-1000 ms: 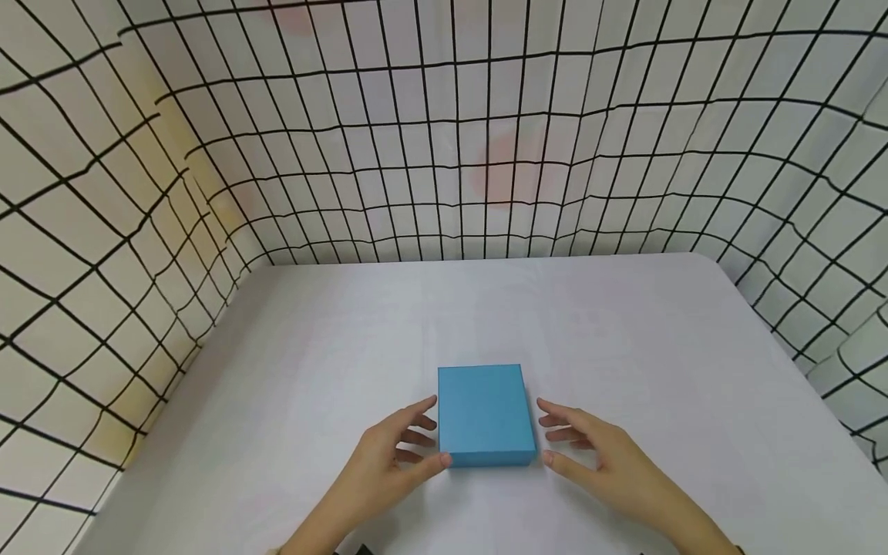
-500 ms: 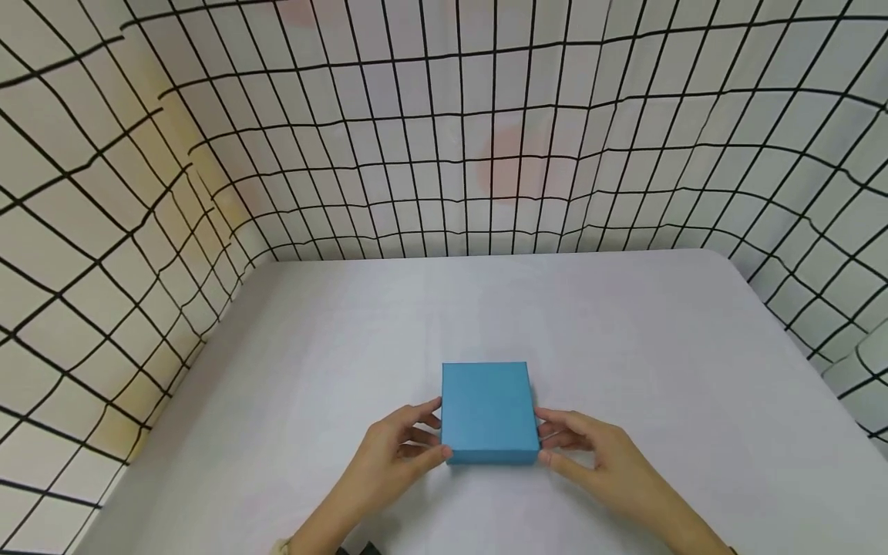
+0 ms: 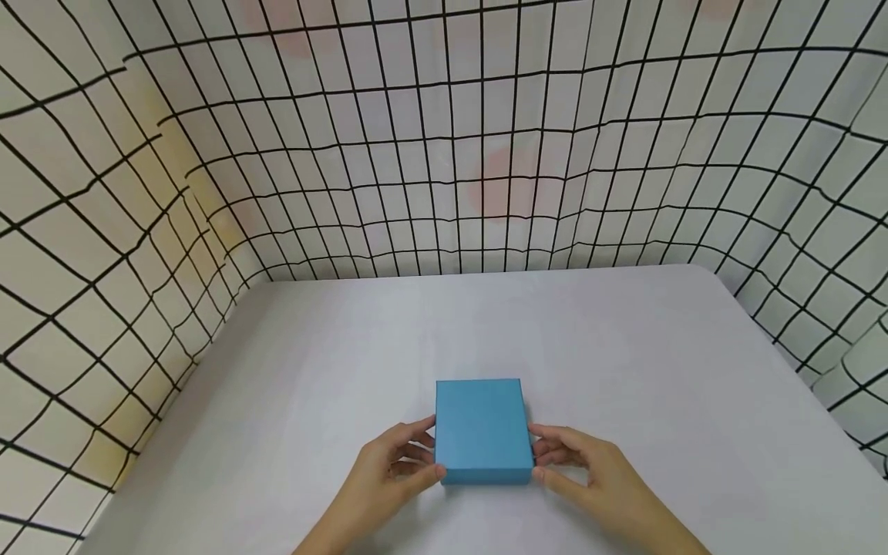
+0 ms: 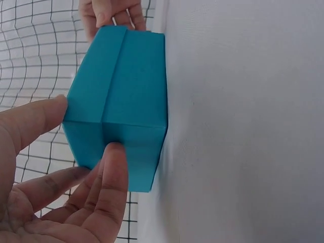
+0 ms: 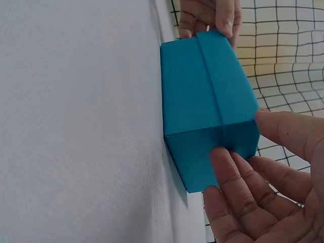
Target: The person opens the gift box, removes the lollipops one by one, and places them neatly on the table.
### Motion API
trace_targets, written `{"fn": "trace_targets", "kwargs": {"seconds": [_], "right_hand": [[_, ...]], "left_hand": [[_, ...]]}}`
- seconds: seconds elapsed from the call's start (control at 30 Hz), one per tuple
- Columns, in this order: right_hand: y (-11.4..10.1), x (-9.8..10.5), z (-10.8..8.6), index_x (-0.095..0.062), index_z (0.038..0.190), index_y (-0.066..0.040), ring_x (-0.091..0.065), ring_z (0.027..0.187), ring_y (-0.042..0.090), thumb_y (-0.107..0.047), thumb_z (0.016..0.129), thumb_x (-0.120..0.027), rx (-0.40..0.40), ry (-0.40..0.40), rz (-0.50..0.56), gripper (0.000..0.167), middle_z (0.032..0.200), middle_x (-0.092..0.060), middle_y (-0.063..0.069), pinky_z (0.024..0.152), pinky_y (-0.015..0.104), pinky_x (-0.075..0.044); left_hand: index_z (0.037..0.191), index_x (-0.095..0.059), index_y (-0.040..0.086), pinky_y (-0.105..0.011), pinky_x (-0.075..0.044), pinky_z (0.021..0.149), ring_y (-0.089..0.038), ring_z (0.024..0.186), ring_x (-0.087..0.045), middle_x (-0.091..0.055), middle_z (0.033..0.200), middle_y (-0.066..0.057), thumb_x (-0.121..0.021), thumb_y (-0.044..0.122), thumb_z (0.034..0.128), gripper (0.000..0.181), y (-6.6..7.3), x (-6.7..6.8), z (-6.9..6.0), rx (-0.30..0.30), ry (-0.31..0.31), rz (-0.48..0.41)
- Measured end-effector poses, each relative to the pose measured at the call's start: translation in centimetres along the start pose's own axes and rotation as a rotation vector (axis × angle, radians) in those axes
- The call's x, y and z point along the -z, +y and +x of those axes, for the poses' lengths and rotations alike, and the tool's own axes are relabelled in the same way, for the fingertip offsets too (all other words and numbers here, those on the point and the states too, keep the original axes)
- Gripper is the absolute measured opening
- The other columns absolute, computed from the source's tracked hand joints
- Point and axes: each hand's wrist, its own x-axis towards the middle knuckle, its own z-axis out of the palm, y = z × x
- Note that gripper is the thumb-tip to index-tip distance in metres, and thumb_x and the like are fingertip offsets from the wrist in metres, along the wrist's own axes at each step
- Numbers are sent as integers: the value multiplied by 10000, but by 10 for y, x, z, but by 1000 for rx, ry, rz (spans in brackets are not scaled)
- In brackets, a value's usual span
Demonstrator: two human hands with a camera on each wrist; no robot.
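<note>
A square blue lidded box (image 3: 483,428) lies flat on the white table, near its front edge. Its lid (image 5: 228,81) sits fully down, and the seam with the base shows in both wrist views. My left hand (image 3: 391,466) holds the left side, thumb at the front corner and fingers along the side face. On the opposite side my right hand (image 3: 590,466) holds the box the same way. Close up, fingertips of the left hand (image 4: 66,202) and the right hand (image 5: 273,187) meet the sides around the lid's lower edge. The inside is hidden.
The white cloth-covered table (image 3: 333,339) stretches away behind the box and to both sides. Black grid netting (image 3: 430,177) over pale fabric borders it at the back, left and right.
My right hand has closed in from a small gap until it touches the box's right side. The left fingers sit closer too. The whole scene has shifted slightly down in the head view.
</note>
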Motion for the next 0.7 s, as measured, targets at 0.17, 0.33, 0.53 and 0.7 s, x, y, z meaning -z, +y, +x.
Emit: {"fn": "trace_targets", "kwargs": {"seconds": [0.17,0.33,0.53,0.7], "right_hand": [[-3,-1,-1,-642,1459,-125,-719,1053,1,-290,1033,-746,-26,0,4,468,1211,-741,-40,945,221,-606],[-3,-2,-1,-648,1455,-145,-719,1051,0,-279,1035,-744,-9,18,-16,452,1208,-739,-62,952,220,-603],[-3,-2,-1,-641,1467,-163,-713,1054,6,-266,1041,-736,0,24,-21,449,1217,-731,-72,955,228,-603],[-3,-2,0,-637,1474,-136,-713,1058,8,-245,1042,-733,15,30,-23,456,1215,-732,-75,964,228,-603]], "left_hand": [[1521,-596,93,-231,-620,931,-125,1062,-719,-695,1214,-86,-839,230,956,630,0,-2,-1,-4,6,2],[1521,-595,92,-237,-620,921,-119,1058,-716,-693,1197,-80,-835,234,959,627,2,-3,-2,-4,14,11],[1524,-589,90,-240,-619,908,-109,1048,-718,-697,1198,-84,-828,244,966,626,2,-3,-2,-14,17,18],[1531,-587,98,-234,-619,899,-117,1054,-726,-697,1201,-77,-822,267,972,629,3,-3,-1,-25,14,40]]}}
